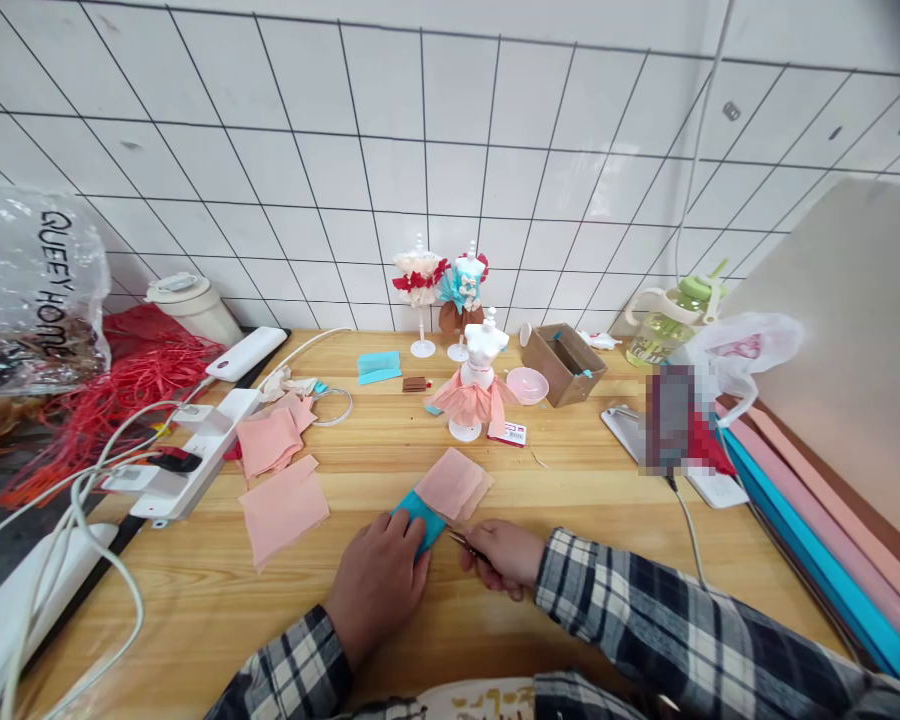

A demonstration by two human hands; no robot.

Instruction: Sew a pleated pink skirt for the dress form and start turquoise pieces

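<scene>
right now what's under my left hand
Blue fabric lies under the fingers of your left hand, with part showing beyond them. The hand covers the rest, so anything else beneath it cannot be seen.

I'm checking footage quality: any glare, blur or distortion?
Head view: glints on the printed bag; faint sheen on the wall, whose lines splay outward, suggesting wide-angle distortion; a pixelated patch at right; left hand and right hand look fairly sharp.
</scene>
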